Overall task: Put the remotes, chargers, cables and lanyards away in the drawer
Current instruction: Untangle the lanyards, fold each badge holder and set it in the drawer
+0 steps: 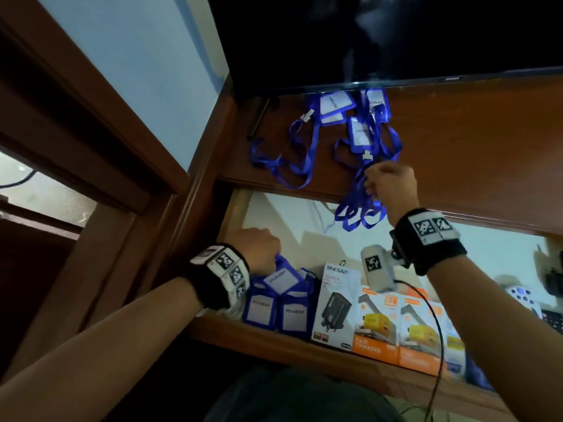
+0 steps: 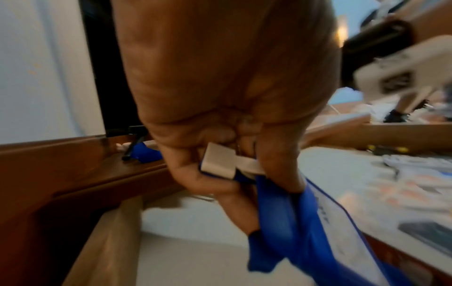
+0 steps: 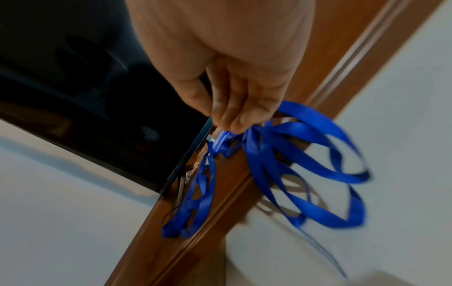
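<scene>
I see bare pale floor across the back and middle of the open drawer [image 1: 304,226] — room for a hand to pass there. Along its front wall stand blue badge holders [image 1: 275,303] at the left, then charger boxes [image 1: 377,324] in a row, blocking that edge. On the worktop [image 1: 472,141] above, the lanyards [image 1: 307,147] sprawl at the left; its right stretch lies bare. The television [image 1: 380,41] hangs low over the worktop's back — little headroom beneath it.

A home living room: a television [image 1: 380,41] stands on a wooden cabinet [image 1: 472,141] with a drawer [image 1: 274,333].
</scene>
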The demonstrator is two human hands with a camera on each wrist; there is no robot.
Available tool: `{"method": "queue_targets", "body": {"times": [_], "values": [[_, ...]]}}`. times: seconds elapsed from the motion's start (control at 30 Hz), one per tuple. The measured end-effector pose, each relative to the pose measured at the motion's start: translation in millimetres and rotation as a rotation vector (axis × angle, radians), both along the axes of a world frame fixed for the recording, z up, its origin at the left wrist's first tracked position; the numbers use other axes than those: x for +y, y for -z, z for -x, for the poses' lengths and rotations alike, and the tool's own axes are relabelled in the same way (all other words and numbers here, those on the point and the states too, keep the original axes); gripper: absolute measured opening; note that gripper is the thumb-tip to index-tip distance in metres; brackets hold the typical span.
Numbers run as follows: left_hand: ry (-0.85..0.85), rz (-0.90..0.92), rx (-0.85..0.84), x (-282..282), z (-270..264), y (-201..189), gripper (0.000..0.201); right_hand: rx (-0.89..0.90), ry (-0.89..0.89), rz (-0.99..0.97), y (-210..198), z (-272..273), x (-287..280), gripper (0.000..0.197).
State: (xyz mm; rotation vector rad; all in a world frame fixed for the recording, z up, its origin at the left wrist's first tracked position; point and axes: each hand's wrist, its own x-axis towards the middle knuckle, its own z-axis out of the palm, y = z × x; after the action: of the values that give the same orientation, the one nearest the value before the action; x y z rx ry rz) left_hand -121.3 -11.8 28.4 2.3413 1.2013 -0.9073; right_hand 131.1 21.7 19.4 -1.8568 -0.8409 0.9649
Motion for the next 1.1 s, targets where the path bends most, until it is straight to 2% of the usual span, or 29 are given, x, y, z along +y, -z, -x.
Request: {"method": "queue_targets", "body": {"times": [0.03,0.07,0.13,0.27,0.33,0.43,0.5,0.7,0.83,1.1], "values": [[0.065,0.017,0.036,0,0,4,0.009,-0.080,0.000,0.020,0,2,10,0.008],[0.124,0.041,0.073,-1,-1,8,0.010,-0.154,0.001,0.053,2,3,18,0.011],[0.235,0.103,0.121,-2,-1,17,0.011,-0.249,0.031,0.119,6,8,30,0.026],[0.395,0.211,0.139,0,1,32,0.011,-0.289,0.117,0.185,14,18,45,0.054],[0.451,0.240,0.150,2,1,39,0.019,-0.312,0.139,0.230,17,23,51,0.066],[0.495,0.228,0.154,0,-1,50,0.016,-0.358,0.166,0.263,19,28,56,0.072],[0.504,0.208,0.130,-1,-1,56,0.008,-0.399,0.154,0.277,20,29,57,0.069],[0.414,0.155,0.048,4,6,69,0.023,-0.501,0.099,0.303,20,29,53,0.045],[0.351,0.121,-0.022,4,12,77,0.034,-0.471,0.085,0.301,16,19,50,0.030],[0.180,0.091,-0.172,12,17,82,0.053,-0.307,0.223,0.146,-15,9,47,0.021]]}}
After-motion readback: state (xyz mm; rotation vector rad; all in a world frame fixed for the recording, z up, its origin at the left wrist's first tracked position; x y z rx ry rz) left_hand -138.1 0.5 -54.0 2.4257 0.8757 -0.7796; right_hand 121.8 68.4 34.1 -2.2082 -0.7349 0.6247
